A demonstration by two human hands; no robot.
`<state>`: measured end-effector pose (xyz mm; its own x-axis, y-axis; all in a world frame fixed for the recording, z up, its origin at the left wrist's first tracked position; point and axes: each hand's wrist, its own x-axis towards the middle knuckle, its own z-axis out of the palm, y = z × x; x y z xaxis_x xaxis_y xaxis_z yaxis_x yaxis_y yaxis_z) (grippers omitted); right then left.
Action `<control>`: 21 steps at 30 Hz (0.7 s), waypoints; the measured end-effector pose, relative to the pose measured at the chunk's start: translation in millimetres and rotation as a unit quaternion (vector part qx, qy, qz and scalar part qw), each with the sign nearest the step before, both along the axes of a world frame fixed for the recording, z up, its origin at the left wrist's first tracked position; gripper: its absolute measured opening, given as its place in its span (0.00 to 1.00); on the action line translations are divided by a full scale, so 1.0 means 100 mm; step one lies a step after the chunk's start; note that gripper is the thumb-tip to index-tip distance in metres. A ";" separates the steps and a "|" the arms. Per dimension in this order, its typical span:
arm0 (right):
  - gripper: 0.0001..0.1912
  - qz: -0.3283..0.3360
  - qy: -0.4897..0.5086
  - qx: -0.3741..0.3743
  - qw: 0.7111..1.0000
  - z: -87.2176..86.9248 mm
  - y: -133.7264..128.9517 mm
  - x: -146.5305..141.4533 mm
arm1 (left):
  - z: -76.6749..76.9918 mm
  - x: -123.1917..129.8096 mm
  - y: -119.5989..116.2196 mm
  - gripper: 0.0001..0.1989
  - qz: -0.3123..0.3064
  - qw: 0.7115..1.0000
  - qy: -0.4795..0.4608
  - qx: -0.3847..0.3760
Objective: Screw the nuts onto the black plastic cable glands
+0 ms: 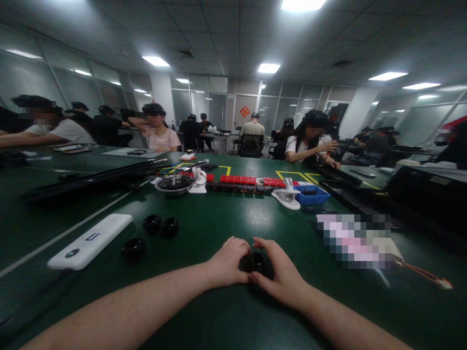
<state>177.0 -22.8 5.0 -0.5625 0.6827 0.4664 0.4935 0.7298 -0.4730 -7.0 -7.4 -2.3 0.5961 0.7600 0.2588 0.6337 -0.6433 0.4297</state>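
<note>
Close together over the green table [189,311], both my hands are curled round small glossy black round parts. My left hand [230,261] has its fingers bent over a black round piece [245,263], which they partly hide. Thumb and forefinger of my right hand [282,272] form a C round a black ring-shaped part [259,261]. Whether these are two pieces or one is hard to tell. To the left stand three similar black round parts: a near one [133,249], a far one [152,224] and one beside it [170,227].
A white power-bank-like box [104,238] lies at left. Farther back are a metal bowl [174,186], a row of red blocks [239,180], a white clip [287,197] and a blue tray [313,195]. Long black housings [95,180] flank both sides. Other people sit beyond.
</note>
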 end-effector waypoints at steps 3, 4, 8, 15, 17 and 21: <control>0.24 -0.027 -0.004 -0.008 1.000 0.00 0.01 -0.01 | -0.01 0.00 0.00 0.19 0.002 1.000 -0.006 0.003; 0.22 -0.023 0.000 -0.005 1.000 0.00 0.00 -0.01 | -0.01 0.00 0.00 0.19 0.003 1.000 -0.007 0.001; 0.22 0.022 0.020 0.018 0.999 0.02 -0.02 -0.01 | 0.01 0.00 0.00 0.19 0.001 1.000 -0.002 -0.009; 0.30 -0.001 -0.007 -0.010 1.000 -0.01 0.00 -0.01 | 0.00 0.00 0.01 0.19 -0.002 1.000 -0.002 0.000; 0.26 -0.015 -0.005 -0.014 1.000 -0.02 0.01 0.00 | 0.00 0.00 0.01 0.18 0.000 1.000 -0.006 0.001; 0.23 0.002 0.015 -0.003 1.000 -0.01 -0.01 0.01 | 0.01 0.00 0.00 0.18 0.001 1.000 -0.001 0.005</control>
<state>177.7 -23.5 4.4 -0.5516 0.6825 0.4795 0.4756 0.7296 -0.4914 -6.6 -7.2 -1.6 0.5943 0.7584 0.2676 0.6338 -0.6465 0.4247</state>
